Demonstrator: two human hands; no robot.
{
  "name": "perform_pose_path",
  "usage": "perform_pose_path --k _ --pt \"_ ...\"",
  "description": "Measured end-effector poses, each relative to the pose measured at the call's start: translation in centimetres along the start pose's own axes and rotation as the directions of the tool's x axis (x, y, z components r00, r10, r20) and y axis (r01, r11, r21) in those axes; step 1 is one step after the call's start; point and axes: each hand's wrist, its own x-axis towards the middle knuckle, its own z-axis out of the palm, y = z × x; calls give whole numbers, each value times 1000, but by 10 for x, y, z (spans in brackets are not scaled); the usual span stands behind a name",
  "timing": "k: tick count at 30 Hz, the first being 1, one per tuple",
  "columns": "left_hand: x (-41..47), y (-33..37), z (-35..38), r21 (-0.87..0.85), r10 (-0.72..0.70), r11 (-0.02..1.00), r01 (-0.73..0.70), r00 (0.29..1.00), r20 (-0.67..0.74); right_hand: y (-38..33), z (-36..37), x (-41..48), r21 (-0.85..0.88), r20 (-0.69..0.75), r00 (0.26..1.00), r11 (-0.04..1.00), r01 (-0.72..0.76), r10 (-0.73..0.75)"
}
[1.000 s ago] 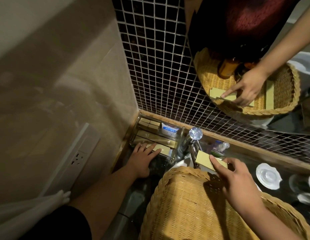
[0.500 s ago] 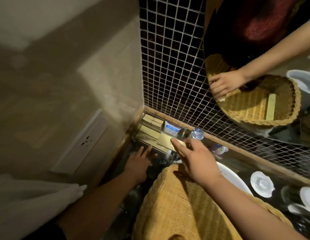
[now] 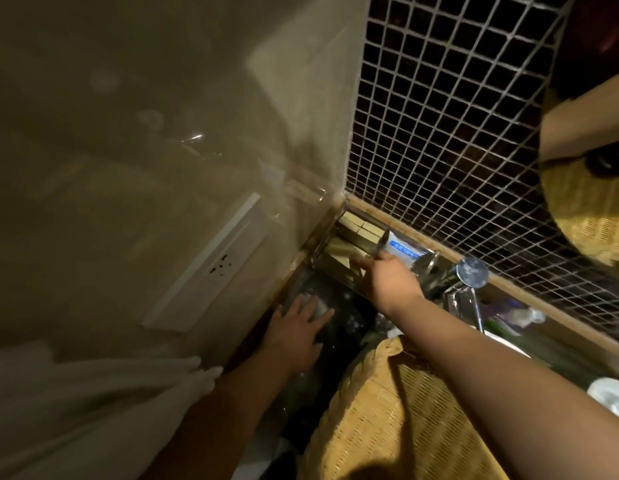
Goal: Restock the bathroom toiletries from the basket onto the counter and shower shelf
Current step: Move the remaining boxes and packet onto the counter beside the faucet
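A woven wicker basket (image 3: 398,420) fills the lower middle, its inside hidden from here. In the counter's corner stands a metal tray (image 3: 321,249) holding yellow boxes (image 3: 357,227) and a white-and-blue packet (image 3: 404,251). My right hand (image 3: 387,280) reaches over the basket into the tray, fingers pointing left and closed on a flat yellow box (image 3: 355,270) low in the tray. My left hand (image 3: 297,329) lies flat on the dark counter (image 3: 349,317) in front of the tray, fingers spread, holding nothing.
A chrome faucet (image 3: 471,271) stands right of the tray, with small bottles (image 3: 519,315) behind it. The beige wall carries a white socket panel (image 3: 214,268); a white towel (image 3: 93,400) hangs at lower left. A round mirror (image 3: 588,216) hangs on the mosaic tiles.
My right hand carried the flat yellow box from above the basket leftward down into the corner tray. My left hand slid back from the tray onto the counter. The view swung right.
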Motion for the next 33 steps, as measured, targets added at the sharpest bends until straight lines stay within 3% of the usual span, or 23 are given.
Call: perform_pose_path --k 4,8,14,20,24,27,33 --pt "-11 4 10 -20 -18 1000 19 999 47 -5 12 4 -32 40 999 999 34 -32" --pt "-12 7 5 -32 -55 998 57 997 61 -5 20 -4 -110 198 977 989 99 -76" --pt "-16 11 11 -82 -103 991 109 992 72 -5 17 -5 -156 370 929 987 29 31" --pt "-19 12 26 -130 -117 983 127 989 87 -8 20 -3 -140 370 929 989 48 7" --pt "-19 10 31 -154 -110 981 121 991 79 -6 21 -1 -125 239 971 991 48 -16" --pt "-20 11 30 -171 -117 977 129 990 78 -6 22 -1 -95 288 957 995 -16 43" --pt "-20 11 27 -135 -116 983 125 991 70 0 20 -2 -143 316 949 989 40 7"
